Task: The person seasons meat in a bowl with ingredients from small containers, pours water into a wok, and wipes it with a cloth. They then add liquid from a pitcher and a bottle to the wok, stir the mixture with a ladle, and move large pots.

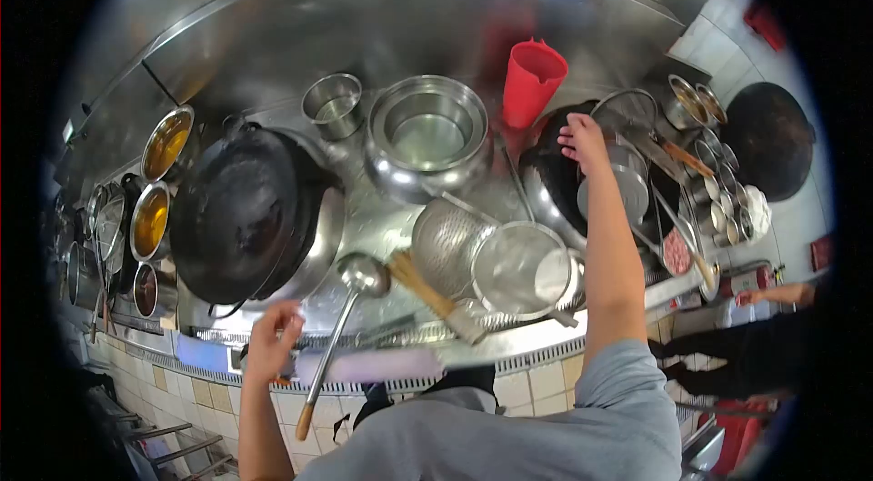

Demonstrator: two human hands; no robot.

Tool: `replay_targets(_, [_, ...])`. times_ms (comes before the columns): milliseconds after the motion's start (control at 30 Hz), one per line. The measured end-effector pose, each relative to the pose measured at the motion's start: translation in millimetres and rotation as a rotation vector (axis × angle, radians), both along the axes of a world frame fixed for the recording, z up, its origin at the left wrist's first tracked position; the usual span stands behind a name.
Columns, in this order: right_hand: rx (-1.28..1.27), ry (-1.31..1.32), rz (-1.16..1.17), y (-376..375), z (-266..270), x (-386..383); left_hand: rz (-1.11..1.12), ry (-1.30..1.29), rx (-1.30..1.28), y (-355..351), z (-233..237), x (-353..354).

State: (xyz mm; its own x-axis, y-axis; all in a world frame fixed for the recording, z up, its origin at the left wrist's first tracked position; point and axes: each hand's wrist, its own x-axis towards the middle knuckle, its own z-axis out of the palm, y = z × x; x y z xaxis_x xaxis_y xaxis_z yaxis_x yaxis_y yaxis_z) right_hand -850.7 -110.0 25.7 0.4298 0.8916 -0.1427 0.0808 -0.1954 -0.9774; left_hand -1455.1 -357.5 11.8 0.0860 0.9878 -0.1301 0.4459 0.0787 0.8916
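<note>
My left hand (272, 341) hovers at the counter's front edge, fingers loosely bent and slightly apart, with nothing visible in it. Just right of it, a steel ladle (362, 275) with a wooden handle end rests across the edge. My right arm stretches forward, and my right hand (583, 143) is over the right-hand wok (552, 154), fingers a little apart and nothing visible in them. Below that hand lies a round metal piece (620, 195), partly hidden by my forearm. A red plastic jug (533, 85) stands just behind.
A large black wok (238, 213) sits at left. A steel pot (427, 174), a smaller pot (333, 106), a perforated strainer (446, 240), a mesh strainer (520, 270) and a bamboo brush (427, 292) occupy the middle. Oil bowls (151, 221) line the left. Another person's hand (751, 297) shows at right.
</note>
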Motion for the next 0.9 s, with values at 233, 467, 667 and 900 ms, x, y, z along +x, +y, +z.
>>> replay_targets(233, [-0.185, 0.479, -0.105, 198, -44, 55, 0.152, -0.162, -0.344, 10, -28, 121])
replay_targets(467, [-0.093, 0.51, -0.025, 280, -80, 85, -0.044, -0.123, -0.523, 51, -42, 210])
replay_targets(667, [-0.282, 0.477, 0.14, 288, -55, 109, -0.221, 0.138, -0.434, 123, -21, 261])
replay_targets(900, [-0.346, 0.044, 0.243, 324, -52, 139, -0.156, 0.145, -0.247, 127, -33, 223])
